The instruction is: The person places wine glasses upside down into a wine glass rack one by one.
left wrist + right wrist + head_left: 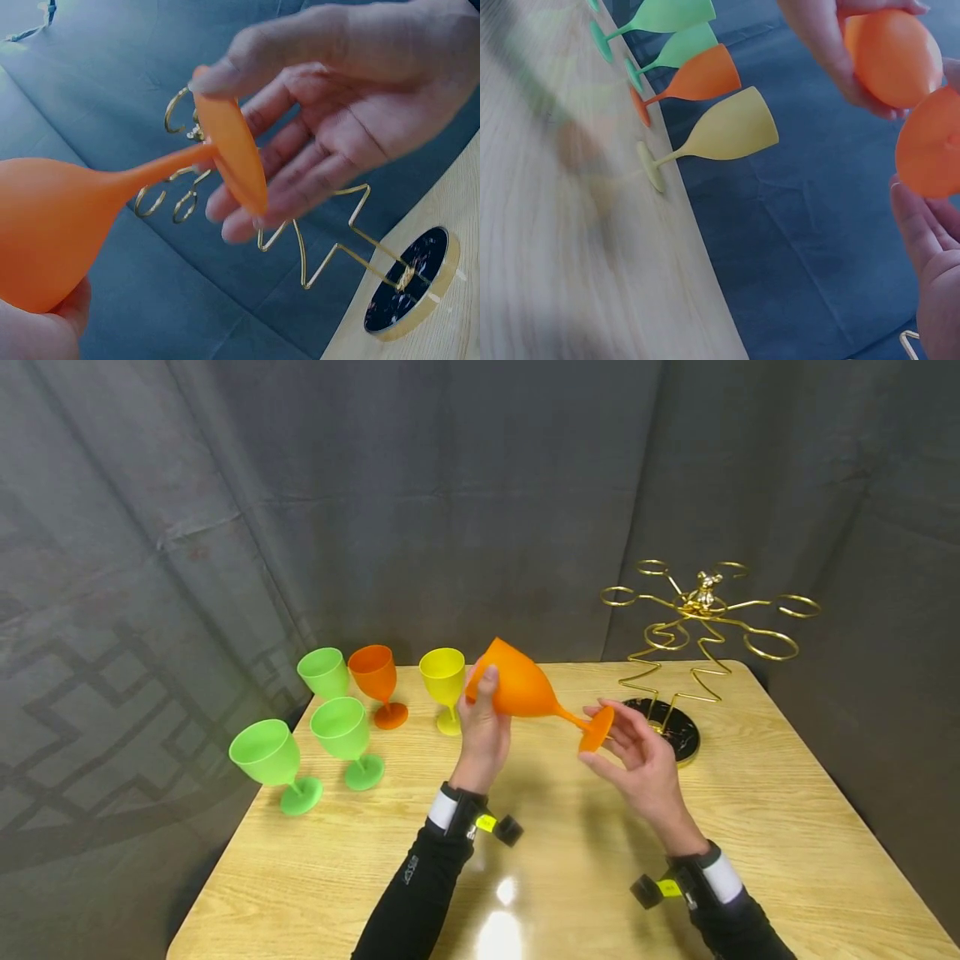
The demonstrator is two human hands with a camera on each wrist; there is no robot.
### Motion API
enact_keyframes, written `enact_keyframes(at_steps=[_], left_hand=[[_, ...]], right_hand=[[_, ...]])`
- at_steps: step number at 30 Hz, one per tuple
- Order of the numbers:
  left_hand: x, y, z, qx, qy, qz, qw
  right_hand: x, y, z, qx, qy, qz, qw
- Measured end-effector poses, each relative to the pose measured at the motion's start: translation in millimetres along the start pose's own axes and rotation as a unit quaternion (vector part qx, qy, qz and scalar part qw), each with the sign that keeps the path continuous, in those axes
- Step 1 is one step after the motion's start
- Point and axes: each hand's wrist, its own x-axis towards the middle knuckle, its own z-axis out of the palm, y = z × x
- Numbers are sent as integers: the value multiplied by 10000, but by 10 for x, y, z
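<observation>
An orange goblet (519, 683) is held above the table, tilted on its side with its mouth toward the upper left. My left hand (482, 739) grips its bowl, the thumb lying along the near side. At the goblet's other end, my right hand (647, 768) holds the round foot (231, 142) by its edge between thumb and fingers. The left wrist view shows the right thumb on one edge of the foot and fingers at the opposite side. Behind the right hand stands a gold wire rack (705, 610) with several rings, on a round black base (681, 735).
On the left of the wooden table (360, 877) stand three green goblets (268, 752), a second orange goblet (373, 672) and a yellow goblet (442, 675), all upright. Grey curtain (450, 510) hangs close behind the table's back edge.
</observation>
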Motion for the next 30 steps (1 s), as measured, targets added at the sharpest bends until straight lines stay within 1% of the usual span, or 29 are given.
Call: enact_keyframes(at_steps=[6,12,15,17,19,23,25,27,28,30], left_hand=[[0,8,-48,245,269,-166,9992],[1,23,-122,660,320,-190,9971],[-4,44,-169,905,346,-215,9951],[-1,63,-196,1063,274,-205,9937],[7,86,-217,1209,152,-131,9925],[18,153,-247,1524,-163,127,9881],[18,189,-260,1785,-346,269,9830],[22,218,-274,2204,-578,419,9728],[24,231,-281,2448,-725,502,9656],[26,251,-297,2998,-1047,622,9462]], right_hand=[[43,-76,-83,-441,121,-22,9990],[87,-142,-167,-799,148,-115,9966],[110,-186,-205,-1165,157,-79,9930],[123,-229,-225,-1498,178,-13,9886],[137,-274,-242,-1850,161,8,9826],[180,-351,-274,-2480,0,-88,9687],[208,-388,-289,-2754,-90,-133,9612],[235,-429,-307,-3021,-173,-210,9529],[250,-451,-317,-3142,-218,-243,9488],[279,-501,-331,-3411,-295,-296,9391]])
